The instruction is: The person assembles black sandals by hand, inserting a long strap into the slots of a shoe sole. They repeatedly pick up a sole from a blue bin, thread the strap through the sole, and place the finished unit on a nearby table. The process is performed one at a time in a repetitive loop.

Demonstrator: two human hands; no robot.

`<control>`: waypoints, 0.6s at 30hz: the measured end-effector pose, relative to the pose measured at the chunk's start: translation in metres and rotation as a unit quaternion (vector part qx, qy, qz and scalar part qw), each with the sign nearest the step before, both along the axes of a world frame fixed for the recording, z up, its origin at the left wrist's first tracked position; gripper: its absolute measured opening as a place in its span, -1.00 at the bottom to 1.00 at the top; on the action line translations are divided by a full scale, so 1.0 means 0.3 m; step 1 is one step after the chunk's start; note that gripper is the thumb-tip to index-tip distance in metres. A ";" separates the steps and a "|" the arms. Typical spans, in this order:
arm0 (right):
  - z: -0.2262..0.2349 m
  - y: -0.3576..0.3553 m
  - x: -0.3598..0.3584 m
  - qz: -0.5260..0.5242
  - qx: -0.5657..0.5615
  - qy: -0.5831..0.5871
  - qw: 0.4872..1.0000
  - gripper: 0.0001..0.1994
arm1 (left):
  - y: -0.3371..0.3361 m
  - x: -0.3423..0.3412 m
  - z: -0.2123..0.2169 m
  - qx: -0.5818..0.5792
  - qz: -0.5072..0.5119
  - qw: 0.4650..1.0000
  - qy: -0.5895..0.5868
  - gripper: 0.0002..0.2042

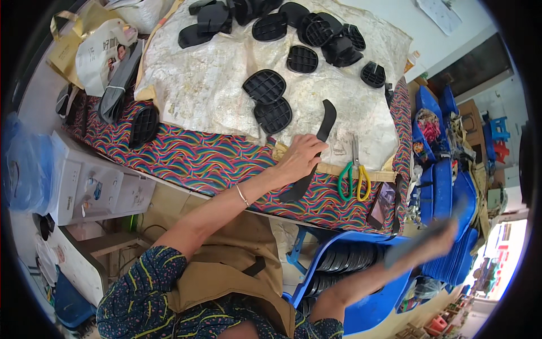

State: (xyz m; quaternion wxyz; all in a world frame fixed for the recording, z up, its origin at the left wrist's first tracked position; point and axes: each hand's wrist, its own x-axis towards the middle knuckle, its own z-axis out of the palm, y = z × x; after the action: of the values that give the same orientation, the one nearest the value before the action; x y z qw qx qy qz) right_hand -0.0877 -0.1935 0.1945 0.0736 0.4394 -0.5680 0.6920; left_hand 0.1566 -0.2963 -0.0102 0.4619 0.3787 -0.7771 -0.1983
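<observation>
My left hand (305,152) is at the front edge of the table, its fingers closed around the middle of a curved black strip (327,118). The strip's wider lower end lies over the patterned cloth. Raised at the right, my right hand (445,233) is smeared by motion. A blurred dark grey flat piece (415,243) runs from it along the forearm; its exact kind does not show. Scissors (354,169) with one green and one yellow handle lie right of my left hand. Two black ribbed rounded pads (265,86) overlap just beyond it.
More black pads (319,29) are piled at the far side of a whitish woven sheet (197,85). A phone (384,204) lies at the table's right corner. Below stands a blue bin (367,316) of stacked black pieces. Paper bags (104,56) stand at the far left.
</observation>
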 end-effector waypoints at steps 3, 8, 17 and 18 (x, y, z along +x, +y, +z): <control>0.072 0.336 -0.208 -0.233 0.037 0.134 0.963 -0.69 | -0.015 -0.015 -0.011 -0.015 -0.007 0.998 0.054 -0.79; -0.088 0.353 0.122 -0.173 0.095 0.086 0.977 -0.74 | 0.045 -0.005 0.051 -0.066 0.004 0.992 0.111 -0.86; -0.311 0.239 0.517 0.155 0.217 0.149 0.952 -0.93 | 0.421 0.106 0.323 0.430 -0.205 0.812 0.339 -0.60; -0.318 0.245 0.541 0.174 0.223 0.104 0.953 -0.93 | 0.437 0.108 0.314 0.406 -0.175 0.824 0.355 -0.59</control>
State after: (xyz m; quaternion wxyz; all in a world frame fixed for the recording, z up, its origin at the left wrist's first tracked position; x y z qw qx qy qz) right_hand 0.0746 -0.1199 0.0991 -0.0895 0.6062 -0.6118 0.5001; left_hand 0.1890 -0.1653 0.0839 0.4676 0.2936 -0.4619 -0.6941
